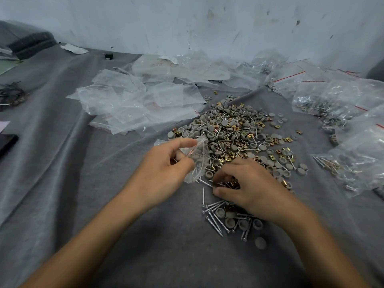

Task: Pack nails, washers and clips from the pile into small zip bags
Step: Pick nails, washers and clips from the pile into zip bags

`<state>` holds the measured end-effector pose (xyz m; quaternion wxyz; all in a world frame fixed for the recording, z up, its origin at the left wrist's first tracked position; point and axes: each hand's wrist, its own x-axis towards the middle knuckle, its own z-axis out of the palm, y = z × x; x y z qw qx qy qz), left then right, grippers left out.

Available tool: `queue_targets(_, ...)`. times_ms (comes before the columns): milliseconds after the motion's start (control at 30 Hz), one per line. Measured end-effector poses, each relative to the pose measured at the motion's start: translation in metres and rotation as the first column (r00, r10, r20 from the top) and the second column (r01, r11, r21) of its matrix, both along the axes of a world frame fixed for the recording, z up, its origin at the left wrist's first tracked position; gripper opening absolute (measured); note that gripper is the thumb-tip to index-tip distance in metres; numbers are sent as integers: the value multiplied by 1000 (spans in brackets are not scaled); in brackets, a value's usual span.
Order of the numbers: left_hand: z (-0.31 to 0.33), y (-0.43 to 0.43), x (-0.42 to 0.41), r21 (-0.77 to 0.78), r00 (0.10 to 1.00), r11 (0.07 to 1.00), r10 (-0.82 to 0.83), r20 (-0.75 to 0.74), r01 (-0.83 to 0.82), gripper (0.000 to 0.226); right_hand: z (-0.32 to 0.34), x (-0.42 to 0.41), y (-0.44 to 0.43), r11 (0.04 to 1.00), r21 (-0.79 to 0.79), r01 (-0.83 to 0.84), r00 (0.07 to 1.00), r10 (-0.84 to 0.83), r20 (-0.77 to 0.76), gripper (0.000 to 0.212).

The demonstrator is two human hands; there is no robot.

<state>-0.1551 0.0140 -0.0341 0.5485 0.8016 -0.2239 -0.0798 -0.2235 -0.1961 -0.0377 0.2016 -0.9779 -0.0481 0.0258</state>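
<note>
My left fingers [182, 142] pinch a crinkly clear zip bag [200, 161]; at three o'clock, right fingers [227, 173] curl over slim steel nails [215, 205], hold unclear

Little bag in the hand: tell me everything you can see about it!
The small zip bag is clear, crinkled plastic with a thin red line by its mouth. The left hand pinches it near the top, so it hangs tilted at the edge of the pile. A few nails seem to lie inside.
</note>
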Motion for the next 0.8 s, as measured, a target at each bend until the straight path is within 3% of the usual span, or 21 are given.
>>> queue_targets(133, 0, 1, 0, 4, 1000, 1000, -1, 10, 1, 38, 1, -1, 1, 1000, 12, -27, 999, 28, -27, 26)
queue_targets(367, 1, 0, 0, 6, 1000, 1000, 4, 10, -4, 41, -3, 1, 0, 999, 29, -29, 998, 28, 48, 11)
queue_targets(500, 1, 1, -1, 7, 1000, 1000, -5, 19, 5, 41, -4, 1, -4, 979, 202, 15, 988, -46, 148, 12)
queue_targets(667, 0, 0, -2, 20, 999, 999, -25, 33, 25, 40, 2, 2, 0, 776, 630, 13, 969, -166, 185, 11)
queue_targets(800, 0, 0, -2, 8, 999, 999, -31, 21, 31, 38, 3, 3, 11, 620, 785, -12, 969, -186, 161, 11)
